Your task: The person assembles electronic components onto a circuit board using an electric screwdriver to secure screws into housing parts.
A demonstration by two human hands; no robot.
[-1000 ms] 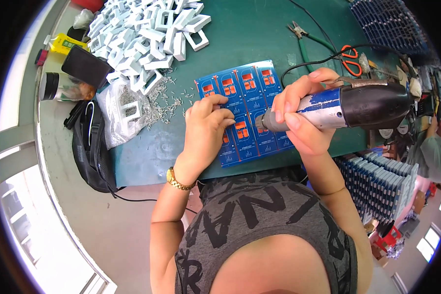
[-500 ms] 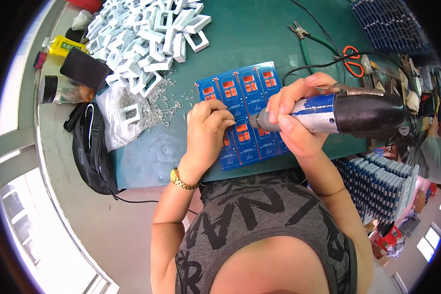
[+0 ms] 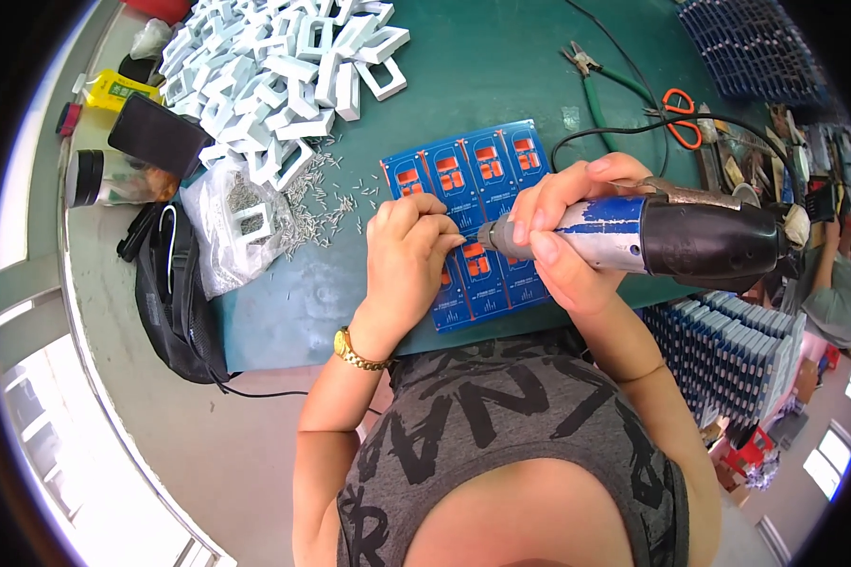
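Note:
A blue panel of joined circuit boards with orange-red cut-outs lies flat on the green tabletop, close to me. My right hand is wrapped round an electric screwdriver with a silver and blue body and a black rear. The tool lies almost level over the panel, its nose pointing left. At that nose, my left hand is closed in a pinch above the panel. Whatever its fingertips hold is too small or hidden to make out. The bit's tip is also hard to see beside those fingers.
White rectangular frames are heaped at the far left. Loose small screws spill from a clear plastic bag. Green-handled cutters, orange scissors and a black cable lie right. Stacked boards stand beside my right arm.
The screwdriver's nose has come slightly left, closer to my pinched left fingertips. My left hand and the panel appear a little further right in the picture.

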